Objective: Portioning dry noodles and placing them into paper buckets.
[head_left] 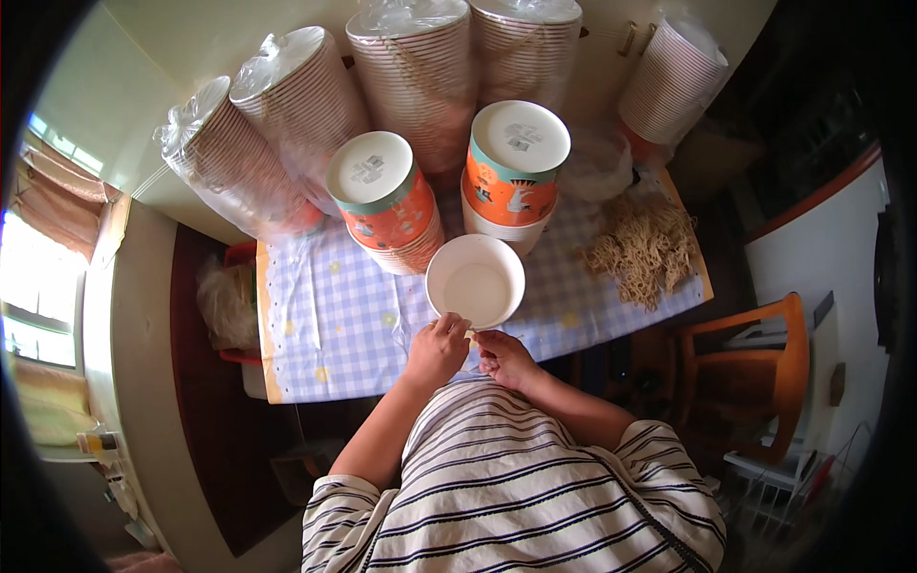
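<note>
The left hand (437, 350) pinches the near rim of a white paper bowl (475, 281), held open side up over the checked tablecloth (325, 315). The right hand (503, 357) sits just beside it, fingers curled (whether they grip the rim is unclear). Two upside-down bowl stacks (387, 201) stand just behind, loose noodles (643, 248) to the right.

Near rim of the white round paper bowl (475, 280) is covered by the left hand (436, 350) and right hand (503, 357); what the fingertips pinch there is too small to tell. Beyond the hands, tops of two plastic-wrapped stacks of striped paper bowls (468, 57) are cut by the upper edge. Prints on the upturned orange paper bowl stacks (382, 196) are illegible.
</note>
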Tool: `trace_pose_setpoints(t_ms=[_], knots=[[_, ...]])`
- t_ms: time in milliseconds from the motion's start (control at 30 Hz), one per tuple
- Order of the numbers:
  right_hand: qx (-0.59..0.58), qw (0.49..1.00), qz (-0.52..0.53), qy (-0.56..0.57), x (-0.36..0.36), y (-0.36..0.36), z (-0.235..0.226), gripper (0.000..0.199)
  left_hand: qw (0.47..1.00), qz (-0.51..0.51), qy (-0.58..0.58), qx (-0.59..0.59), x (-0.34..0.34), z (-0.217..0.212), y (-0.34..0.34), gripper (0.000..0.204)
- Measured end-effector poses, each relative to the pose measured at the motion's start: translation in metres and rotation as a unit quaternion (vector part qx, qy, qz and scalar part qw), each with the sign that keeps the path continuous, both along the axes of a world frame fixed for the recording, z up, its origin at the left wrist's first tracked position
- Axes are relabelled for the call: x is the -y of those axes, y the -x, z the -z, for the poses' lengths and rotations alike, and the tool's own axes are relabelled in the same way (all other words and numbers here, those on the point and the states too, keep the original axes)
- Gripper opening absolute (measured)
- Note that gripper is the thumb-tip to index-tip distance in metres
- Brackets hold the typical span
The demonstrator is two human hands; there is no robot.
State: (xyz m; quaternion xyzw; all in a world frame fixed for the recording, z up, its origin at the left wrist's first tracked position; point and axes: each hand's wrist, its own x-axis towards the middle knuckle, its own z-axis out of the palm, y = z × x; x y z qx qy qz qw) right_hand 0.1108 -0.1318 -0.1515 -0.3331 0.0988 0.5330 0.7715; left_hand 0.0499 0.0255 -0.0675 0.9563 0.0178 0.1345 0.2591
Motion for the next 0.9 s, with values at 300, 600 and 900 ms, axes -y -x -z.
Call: trace_pose_setpoints(t_ms=[300, 600, 900], knots=[[0.075, 0.991, 0.030, 0.106, -0.010, 0.001, -0.004, 0.022, 0.999, 0.043, 0.032, 0.003, -0.004, 0.023, -0.009, 0.016], [0.073, 0.991, 0.031, 0.105, -0.008, 0.001, 0.001, 0.021, 0.991, 0.088, -0.088, 0.054, 0.003, 0.018, -0.011, 0.021], [0.071, 0.993, 0.031, 0.091, -0.006, 0.004, 0.004, 0.022, 0.982, 0.110, -0.147, 0.044, 0.001, 0.018, -0.016, 0.018]])
